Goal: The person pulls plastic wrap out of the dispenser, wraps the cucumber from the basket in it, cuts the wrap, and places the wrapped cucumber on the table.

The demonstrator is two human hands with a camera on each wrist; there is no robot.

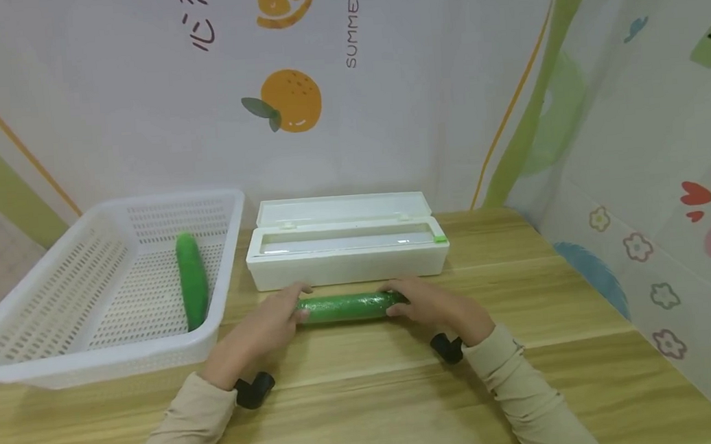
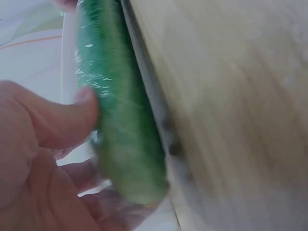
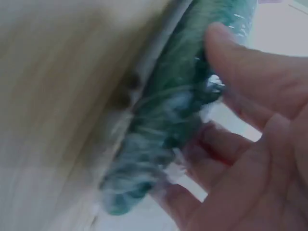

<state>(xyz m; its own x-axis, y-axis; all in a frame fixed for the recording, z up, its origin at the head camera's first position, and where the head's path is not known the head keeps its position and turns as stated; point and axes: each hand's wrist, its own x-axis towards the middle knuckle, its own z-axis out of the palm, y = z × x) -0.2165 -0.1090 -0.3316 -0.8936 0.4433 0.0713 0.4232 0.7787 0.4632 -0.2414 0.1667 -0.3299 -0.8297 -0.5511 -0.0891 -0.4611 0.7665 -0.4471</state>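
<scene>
A green cucumber (image 1: pixel 346 307) wrapped in shiny cling film lies crosswise between both hands, close over the wooden table. Its left end is held by my left hand (image 1: pixel 278 317), thumb on the near side and fingers behind. At the other end, my right hand (image 1: pixel 432 306) grips it the same way. In the left wrist view, the thumb (image 2: pixel 86 108) presses the cucumber's side, and film is bunched round its tip. Crumpled cling film (image 3: pixel 175 168) gathers by the fingers in the right wrist view. Directly behind stands a white cling film dispenser box (image 1: pixel 349 267), its lid (image 1: pixel 342 209) raised.
To the left, a white plastic basket (image 1: pixel 117 355) holds another cucumber (image 1: pixel 193 281). A small green slider (image 1: pixel 440 239) sits at the dispenser's right end. Behind the wooden table (image 1: pixel 356 414) hangs a printed curtain (image 1: pixel 386 130), with another printed sheet along the right side.
</scene>
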